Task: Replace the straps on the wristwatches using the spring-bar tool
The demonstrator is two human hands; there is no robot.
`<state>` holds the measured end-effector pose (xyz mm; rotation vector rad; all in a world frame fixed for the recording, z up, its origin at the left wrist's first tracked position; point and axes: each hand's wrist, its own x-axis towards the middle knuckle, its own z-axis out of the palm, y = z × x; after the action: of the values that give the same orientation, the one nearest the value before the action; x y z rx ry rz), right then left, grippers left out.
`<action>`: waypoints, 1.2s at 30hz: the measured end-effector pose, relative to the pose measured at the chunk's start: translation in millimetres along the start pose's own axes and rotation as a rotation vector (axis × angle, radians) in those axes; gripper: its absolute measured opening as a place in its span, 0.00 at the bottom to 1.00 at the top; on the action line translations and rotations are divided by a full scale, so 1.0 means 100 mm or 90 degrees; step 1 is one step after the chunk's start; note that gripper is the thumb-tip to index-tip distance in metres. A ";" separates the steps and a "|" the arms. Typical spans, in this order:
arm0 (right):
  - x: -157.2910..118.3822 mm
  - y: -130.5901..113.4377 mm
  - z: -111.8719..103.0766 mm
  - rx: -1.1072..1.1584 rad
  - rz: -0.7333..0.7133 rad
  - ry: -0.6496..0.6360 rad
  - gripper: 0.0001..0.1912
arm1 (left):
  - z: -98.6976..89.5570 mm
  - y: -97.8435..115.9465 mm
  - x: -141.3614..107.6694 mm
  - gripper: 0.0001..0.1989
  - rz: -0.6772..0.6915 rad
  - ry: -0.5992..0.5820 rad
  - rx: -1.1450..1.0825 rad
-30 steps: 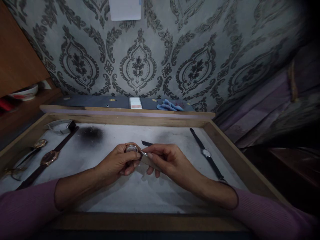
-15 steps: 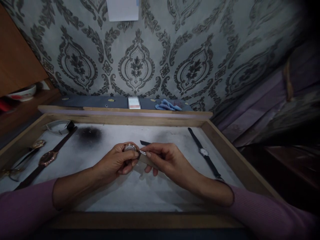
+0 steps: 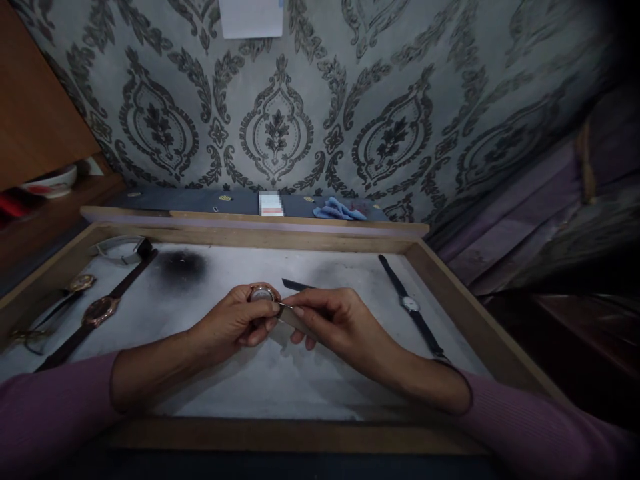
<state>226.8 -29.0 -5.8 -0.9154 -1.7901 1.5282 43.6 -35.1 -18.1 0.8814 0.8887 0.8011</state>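
My left hand [image 3: 235, 319] holds a round watch case [image 3: 262, 293] with a rose-gold rim, its thumb lying across the lower edge. Close by on the right, my right hand [image 3: 337, 320] pinches a thin, shiny metal tool [image 3: 287, 307] whose tip reaches the side of the case beside my left thumb. A dark, flat strip [image 3: 295, 285] shows just beyond my right fingers; its other end is hidden behind them. Both hands are over the pale floor of a wooden-edged tray [image 3: 300, 437].
A black-strapped watch [image 3: 411, 304] lies at the right. On the left are a brown watch [image 3: 100, 311], a small gold watch [image 3: 81, 283] and a light-strapped watch [image 3: 120, 250]. Behind the tray are a blue cloth [image 3: 340, 209] and a small box [image 3: 271, 203].
The view has shifted slightly. The metal tool in my right hand has turned a little and now looks thinner at its tip. Both hands keep their holds.
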 end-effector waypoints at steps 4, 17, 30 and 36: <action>0.01 -0.02 0.00 -0.002 0.006 0.005 0.12 | 0.00 0.02 0.00 0.08 0.006 -0.007 -0.007; 0.02 0.00 0.01 0.101 0.020 0.045 0.11 | 0.00 0.04 0.00 0.06 0.021 -0.018 -0.024; 0.03 0.05 0.00 0.107 0.021 0.041 0.13 | -0.01 0.04 0.00 0.07 0.016 -0.015 -0.016; 0.03 0.03 0.00 0.104 0.025 0.038 0.12 | -0.02 0.02 0.01 0.06 0.014 -0.025 -0.018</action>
<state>225.8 -26.4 -9.1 -0.9107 -1.5884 1.6269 42.0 -33.1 -16.9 0.8807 0.8330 0.8112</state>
